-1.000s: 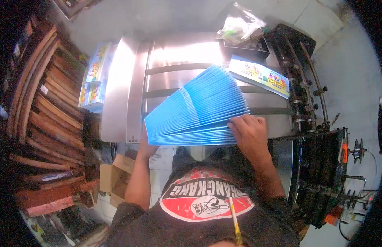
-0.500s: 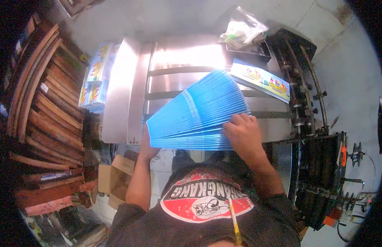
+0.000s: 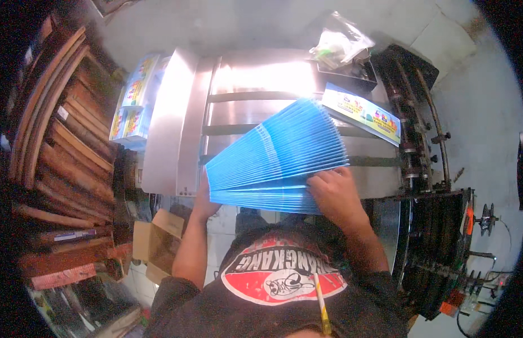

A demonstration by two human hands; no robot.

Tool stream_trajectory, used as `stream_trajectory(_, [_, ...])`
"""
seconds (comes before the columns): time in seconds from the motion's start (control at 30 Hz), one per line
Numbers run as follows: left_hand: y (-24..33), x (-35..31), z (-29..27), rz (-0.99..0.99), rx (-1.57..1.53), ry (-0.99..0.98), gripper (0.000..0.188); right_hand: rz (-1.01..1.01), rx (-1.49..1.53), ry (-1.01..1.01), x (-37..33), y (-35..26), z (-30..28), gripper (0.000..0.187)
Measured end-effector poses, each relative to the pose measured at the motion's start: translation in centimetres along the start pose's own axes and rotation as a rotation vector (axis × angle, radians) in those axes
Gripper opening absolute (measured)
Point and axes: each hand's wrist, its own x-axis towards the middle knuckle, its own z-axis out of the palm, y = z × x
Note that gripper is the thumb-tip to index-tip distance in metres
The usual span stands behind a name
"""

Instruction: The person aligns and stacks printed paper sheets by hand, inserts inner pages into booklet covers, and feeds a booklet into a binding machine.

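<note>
A thick stack of blue printed sheets is spread like a fan above the near edge of a metal table. Its narrow end is gripped by my left hand, whose fingers are mostly hidden behind the sheets. At the wide end, my right hand has its fingers curled at the sheet edges, beside a gap that parts the lower sheets from the upper ones. Past that wide end, a flat printed strip with colourful pictures lies on the table.
The metal table has dark slots across it. Stacks of printed packs sit at its left, a clear plastic bag at the back right. Machine rods border the right side. Wooden boards and an open cardboard box are at left.
My right hand has moved slightly down along the sheet edges. The gap between the upper and lower sheets has widened. The whole view has shifted a little.
</note>
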Motion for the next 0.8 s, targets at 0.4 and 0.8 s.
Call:
stream_trajectory(0.4, [0.0,-0.1,-1.2,-0.014,0.152,-0.028,0.061,-0.091,0.126,-0.012,0.7,0.1,0.0,0.014])
stream_trajectory(0.8, [-2.1,0.1,-1.7,0.053,0.094,-0.031,0.065,0.091,0.390,-0.024,-0.1,-0.8,1.7,0.011])
